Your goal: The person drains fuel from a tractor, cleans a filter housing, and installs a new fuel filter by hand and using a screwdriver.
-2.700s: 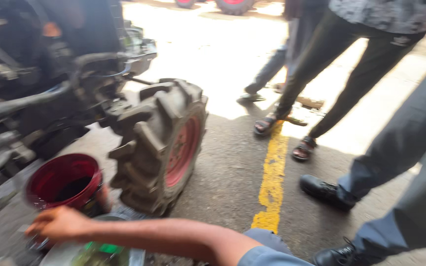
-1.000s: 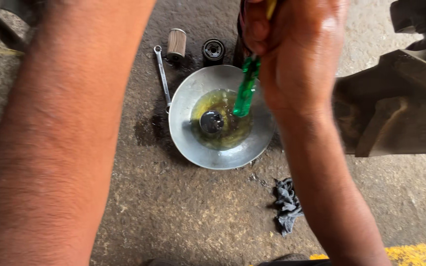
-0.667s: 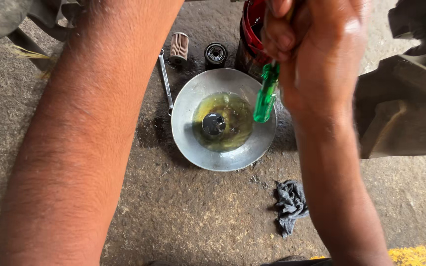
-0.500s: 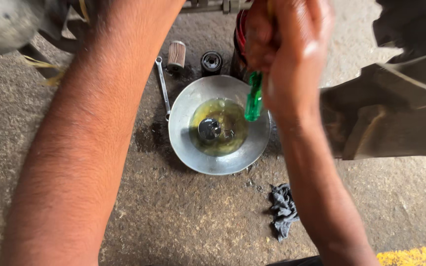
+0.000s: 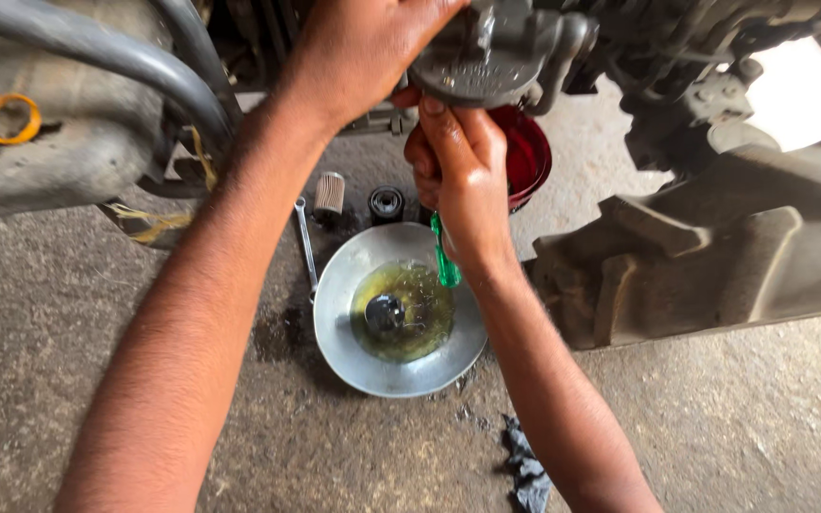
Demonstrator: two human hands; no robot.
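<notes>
My left hand (image 5: 363, 52) reaches up and grips the side of a round grey metal housing (image 5: 486, 57) fixed under the machine. Just below that housing, my right hand (image 5: 458, 180) is closed on a screwdriver whose green handle (image 5: 446, 258) sticks down out of the fist; its tip is hidden by the hand. Directly underneath on the ground sits a shallow metal bowl (image 5: 334, 323) holding yellowish oil and a small dark round part (image 5: 384, 310).
A spanner (image 5: 307, 247), a ribbed filter element (image 5: 331, 193) and a black cylindrical part (image 5: 386, 202) lie beyond the bowl. A red bucket (image 5: 529, 157) stands behind my right hand. A dark rag (image 5: 525, 470) lies on the concrete. Machine frame and hoses crowd the top and right.
My view has tilted upward, bringing the grey housing into sight. Both hands have risen to it, the right one still carrying the green-handled screwdriver.
</notes>
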